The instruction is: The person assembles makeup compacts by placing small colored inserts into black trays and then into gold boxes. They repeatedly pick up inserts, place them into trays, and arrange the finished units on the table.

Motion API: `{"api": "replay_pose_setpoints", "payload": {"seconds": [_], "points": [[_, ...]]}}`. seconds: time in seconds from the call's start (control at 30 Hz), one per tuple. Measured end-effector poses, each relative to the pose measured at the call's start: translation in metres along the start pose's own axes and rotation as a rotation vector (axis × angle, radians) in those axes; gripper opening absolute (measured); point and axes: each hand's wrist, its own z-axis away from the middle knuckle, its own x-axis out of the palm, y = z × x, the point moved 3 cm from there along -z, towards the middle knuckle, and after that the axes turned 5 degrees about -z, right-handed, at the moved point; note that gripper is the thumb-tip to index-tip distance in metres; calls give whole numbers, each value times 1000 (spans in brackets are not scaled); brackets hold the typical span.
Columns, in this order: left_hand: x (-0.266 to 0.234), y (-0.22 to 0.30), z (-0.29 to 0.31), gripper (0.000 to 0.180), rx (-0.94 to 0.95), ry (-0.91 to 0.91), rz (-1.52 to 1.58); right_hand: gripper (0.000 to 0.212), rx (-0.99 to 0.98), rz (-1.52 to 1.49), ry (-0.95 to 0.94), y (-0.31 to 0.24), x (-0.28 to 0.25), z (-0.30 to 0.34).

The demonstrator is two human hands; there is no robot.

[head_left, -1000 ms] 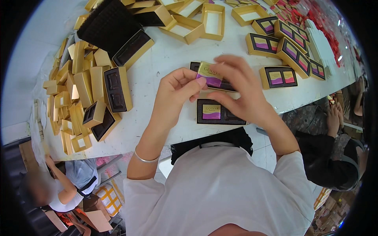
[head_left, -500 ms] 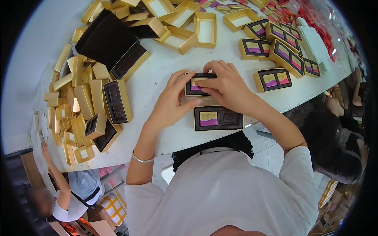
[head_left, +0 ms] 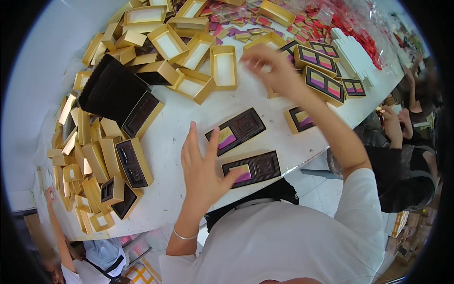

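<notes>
Two gold boxes with black two-compartment trays lie in front of me: the nearer box (head_left: 257, 174) and the farther box (head_left: 248, 124), which sits at an angle. Each has one gold-and-purple wrapped square in its left compartment; the right compartment shows only the dark moulded tray. My left hand (head_left: 201, 173) is open, fingers spread, at the left ends of these boxes, its thumb over the nearer box's square. My right hand (head_left: 272, 68), slightly blurred, is raised beyond them with its fingers apart. It holds nothing that I can see.
Filled gold boxes (head_left: 324, 85) are stacked at the right, beside white trays (head_left: 350, 57). Loose wrapped squares (head_left: 255, 31) cover the far side. Empty gold boxes (head_left: 223, 67) and a black tray stack (head_left: 111, 87) crowd the left. Other people sit at both sides.
My right hand has left the farther box and moved away toward the far side. That box now lies turned. My left hand has opened away from it. The whole view has shifted.
</notes>
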Motion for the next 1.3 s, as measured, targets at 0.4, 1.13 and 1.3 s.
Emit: {"api": "replay_pose_setpoints", "payload": {"seconds": [0.4,1.13,1.3], "points": [[22,9,-16,67,94,-139,-56,42,303,632,-188,168,-102,-141],[25,5,-18,66,127,-85,24,19,225,-372,-388,-13,-3,21],[26,5,-15,63,137,-30,22,17,544,-260,-272,-20,8,39]]}}
